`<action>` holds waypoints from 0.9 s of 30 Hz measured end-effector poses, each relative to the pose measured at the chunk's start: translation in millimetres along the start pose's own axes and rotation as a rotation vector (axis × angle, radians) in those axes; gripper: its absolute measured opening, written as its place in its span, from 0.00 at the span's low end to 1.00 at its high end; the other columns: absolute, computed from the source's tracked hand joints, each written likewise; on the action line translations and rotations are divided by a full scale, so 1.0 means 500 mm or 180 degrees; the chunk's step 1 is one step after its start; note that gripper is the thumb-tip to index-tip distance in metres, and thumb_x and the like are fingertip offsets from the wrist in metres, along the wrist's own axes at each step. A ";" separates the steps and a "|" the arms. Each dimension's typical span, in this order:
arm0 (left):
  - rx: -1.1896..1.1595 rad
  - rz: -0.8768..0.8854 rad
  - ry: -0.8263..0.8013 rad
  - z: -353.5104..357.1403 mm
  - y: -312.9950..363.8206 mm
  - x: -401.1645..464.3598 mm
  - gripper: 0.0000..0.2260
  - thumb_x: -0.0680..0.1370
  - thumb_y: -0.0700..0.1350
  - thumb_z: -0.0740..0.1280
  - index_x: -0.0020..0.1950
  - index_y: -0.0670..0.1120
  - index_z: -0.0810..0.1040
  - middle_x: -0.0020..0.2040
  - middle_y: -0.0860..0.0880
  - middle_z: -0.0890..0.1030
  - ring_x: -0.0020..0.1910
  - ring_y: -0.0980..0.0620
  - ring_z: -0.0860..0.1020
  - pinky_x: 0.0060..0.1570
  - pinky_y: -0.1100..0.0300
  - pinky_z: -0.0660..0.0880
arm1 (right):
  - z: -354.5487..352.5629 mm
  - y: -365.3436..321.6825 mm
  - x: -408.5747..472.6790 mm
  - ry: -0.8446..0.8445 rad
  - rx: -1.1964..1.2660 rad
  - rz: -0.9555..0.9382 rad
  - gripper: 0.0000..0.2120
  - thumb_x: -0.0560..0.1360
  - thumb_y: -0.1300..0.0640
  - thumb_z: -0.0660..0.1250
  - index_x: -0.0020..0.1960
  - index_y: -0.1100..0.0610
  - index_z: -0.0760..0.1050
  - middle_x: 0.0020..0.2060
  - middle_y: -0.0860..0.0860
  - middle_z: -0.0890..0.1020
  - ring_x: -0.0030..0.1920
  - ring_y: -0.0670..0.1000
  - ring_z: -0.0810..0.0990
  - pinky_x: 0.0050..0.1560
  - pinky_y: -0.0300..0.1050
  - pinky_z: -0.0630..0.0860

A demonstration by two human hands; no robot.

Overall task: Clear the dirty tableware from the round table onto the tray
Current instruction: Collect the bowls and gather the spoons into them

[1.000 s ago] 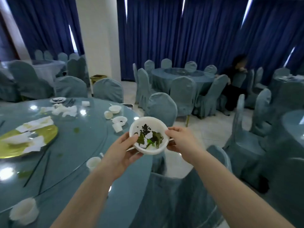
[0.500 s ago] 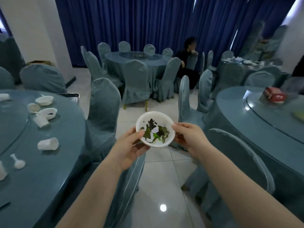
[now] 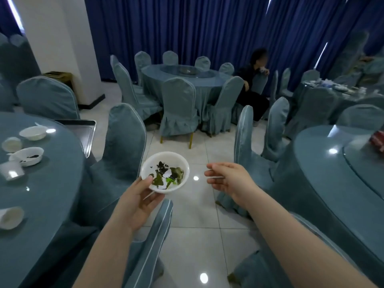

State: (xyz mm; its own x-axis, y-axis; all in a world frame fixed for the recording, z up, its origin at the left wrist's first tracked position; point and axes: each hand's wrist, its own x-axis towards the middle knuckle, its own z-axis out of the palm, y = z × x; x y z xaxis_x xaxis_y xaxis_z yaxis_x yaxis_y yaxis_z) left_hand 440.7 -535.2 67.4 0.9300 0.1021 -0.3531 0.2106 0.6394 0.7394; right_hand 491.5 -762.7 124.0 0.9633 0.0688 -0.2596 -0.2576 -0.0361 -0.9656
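A dirty bowl (image 3: pixel 165 173) of leafy scraps is being held over the floor, just right of the round table (image 3: pixel 41 183), pinched at its rim by the left hand (image 3: pixel 138 199). The right hand (image 3: pixel 228 179) is being kept beside the bowl, fingers (image 3: pixel 212 167) loosely spread; whether something thin is pinched cannot be told. The tray (image 3: pixel 83 129) is lying at the table's far edge. Bowls and cups (image 3: pixel 22 150) are waiting on the table.

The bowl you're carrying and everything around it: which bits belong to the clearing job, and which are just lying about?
Part of the job:
- dirty bowl, gripped by the left hand
- right hand, pinching a thin white utensil
- metal tray beyond the round table
- used bowls and cups left on that table

Just lying about:
- covered chairs
- red packet on the right-hand table
- seated person
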 end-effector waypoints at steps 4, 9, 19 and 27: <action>-0.0216 0.0086 0.0432 0.018 0.046 0.118 0.10 0.73 0.42 0.70 0.54 0.44 0.80 0.47 0.43 0.85 0.52 0.43 0.81 0.40 0.53 0.82 | 0.008 -0.030 0.146 -0.0252 0.0001 0.0066 0.07 0.79 0.59 0.63 0.53 0.59 0.78 0.44 0.56 0.84 0.41 0.53 0.83 0.47 0.46 0.79; -0.0251 0.0405 0.0791 0.001 0.112 0.234 0.20 0.66 0.44 0.72 0.57 0.45 0.79 0.51 0.42 0.84 0.53 0.43 0.80 0.37 0.54 0.81 | 0.061 -0.053 0.337 -0.0710 -0.0093 0.0155 0.06 0.78 0.59 0.64 0.51 0.58 0.79 0.45 0.55 0.85 0.40 0.53 0.83 0.44 0.44 0.79; -0.0799 0.1315 0.1975 -0.040 0.188 0.447 0.05 0.77 0.41 0.65 0.52 0.45 0.78 0.45 0.46 0.85 0.47 0.48 0.82 0.37 0.55 0.81 | 0.271 -0.109 0.736 -0.2195 -0.0850 0.0089 0.06 0.77 0.58 0.64 0.49 0.55 0.80 0.42 0.52 0.86 0.39 0.52 0.83 0.38 0.41 0.77; -0.0986 0.1632 0.2734 -0.125 0.245 0.518 0.06 0.76 0.43 0.67 0.52 0.46 0.79 0.44 0.45 0.86 0.46 0.48 0.83 0.43 0.54 0.78 | 0.512 -0.127 0.899 -0.3054 -0.1222 0.0191 0.07 0.78 0.57 0.64 0.51 0.55 0.80 0.42 0.51 0.85 0.40 0.51 0.83 0.40 0.39 0.76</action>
State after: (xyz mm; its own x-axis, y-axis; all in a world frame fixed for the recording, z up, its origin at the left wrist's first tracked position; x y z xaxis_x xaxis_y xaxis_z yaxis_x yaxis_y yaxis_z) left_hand 688.6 -382.9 30.8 0.3337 0.8456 -0.4166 -0.3477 0.5212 0.7794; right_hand 921.4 -474.3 64.5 0.4408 0.8160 -0.3740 -0.0996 -0.3696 -0.9238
